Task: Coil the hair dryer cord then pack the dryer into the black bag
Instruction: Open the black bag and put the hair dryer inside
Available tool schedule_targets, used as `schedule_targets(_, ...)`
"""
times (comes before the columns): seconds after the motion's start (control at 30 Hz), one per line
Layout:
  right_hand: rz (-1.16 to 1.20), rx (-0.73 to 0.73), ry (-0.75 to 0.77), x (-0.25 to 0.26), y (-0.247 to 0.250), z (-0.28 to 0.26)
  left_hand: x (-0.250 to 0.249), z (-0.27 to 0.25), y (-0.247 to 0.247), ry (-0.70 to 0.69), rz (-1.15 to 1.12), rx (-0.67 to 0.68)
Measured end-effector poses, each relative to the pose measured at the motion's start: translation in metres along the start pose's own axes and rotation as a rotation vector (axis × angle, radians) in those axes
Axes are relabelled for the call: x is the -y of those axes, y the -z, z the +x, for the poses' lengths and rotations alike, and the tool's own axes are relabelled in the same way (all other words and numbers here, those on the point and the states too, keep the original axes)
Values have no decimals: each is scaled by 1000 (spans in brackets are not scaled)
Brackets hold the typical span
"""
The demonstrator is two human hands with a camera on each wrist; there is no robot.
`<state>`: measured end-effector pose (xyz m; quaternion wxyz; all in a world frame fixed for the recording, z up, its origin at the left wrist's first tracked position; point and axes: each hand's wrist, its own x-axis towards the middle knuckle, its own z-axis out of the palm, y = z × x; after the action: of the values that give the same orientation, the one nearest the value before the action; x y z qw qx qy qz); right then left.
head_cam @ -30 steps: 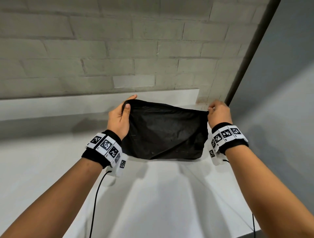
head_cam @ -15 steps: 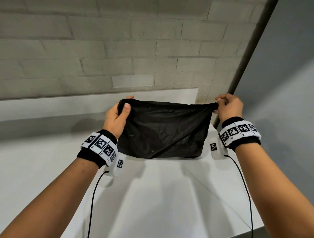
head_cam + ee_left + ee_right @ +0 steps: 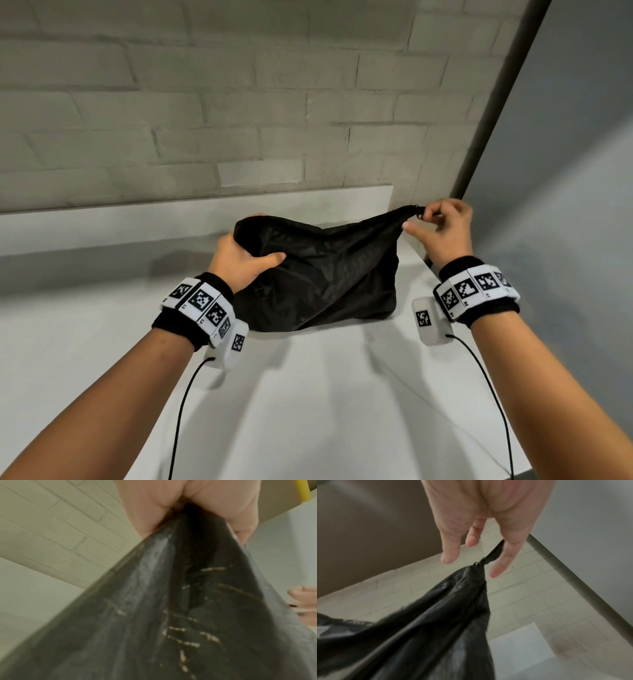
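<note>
Above the white surface (image 3: pixel 308 394), before a pale brick wall (image 3: pixel 205 120), both hands hold the black bag (image 3: pixel 329 277) up between them. The left hand (image 3: pixel 239 260) is clamped on the bag's left upper corner, thumb across the front and fingers curled behind the cloth. The right hand (image 3: pixel 442 229) pinches the zip pull (image 3: pixel 418 213) at the right upper corner, which stands higher than the left, so the top edge slopes and the cloth creases on a slant. The bag's lower edge is close to the surface; whether it touches I cannot tell.

From the left wrist, the left hand (image 3: pixel 197 507) shows bunched tight on the bag (image 3: pixel 171 615), with pale scuffs on the cloth that the head view hardly shows, and a bit of the right hand (image 3: pixel 302 599) at the frame's edge.

From the right wrist, the right hand (image 3: pixel 488 513) shows the pinch: the pull (image 3: pixel 494 551) is held up near the fingers' roots, while the fingers (image 3: pixel 450 553) hang straight and spread, and the bag (image 3: pixel 436 622) tapers up to the slider (image 3: pixel 476 564).

A dark post (image 3: pixel 496 113) runs up the corner on the right.
</note>
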<state>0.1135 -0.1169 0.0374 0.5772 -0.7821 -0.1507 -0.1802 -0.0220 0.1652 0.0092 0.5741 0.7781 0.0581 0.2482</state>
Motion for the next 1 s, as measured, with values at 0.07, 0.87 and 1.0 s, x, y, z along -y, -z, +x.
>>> schedule_targets(0.07, -24, 12, -78, -13, -2, -7, 1, 2, 1, 20, -14, -4)
schedule_targets(0.87, -247, 538, 28, -25, -42, 70, 36, 58, 18, 297, 99, -95)
schedule_targets(1.0, -315, 549, -7, -37, -54, 85, 46, 79, 20, 311, 96, -130)
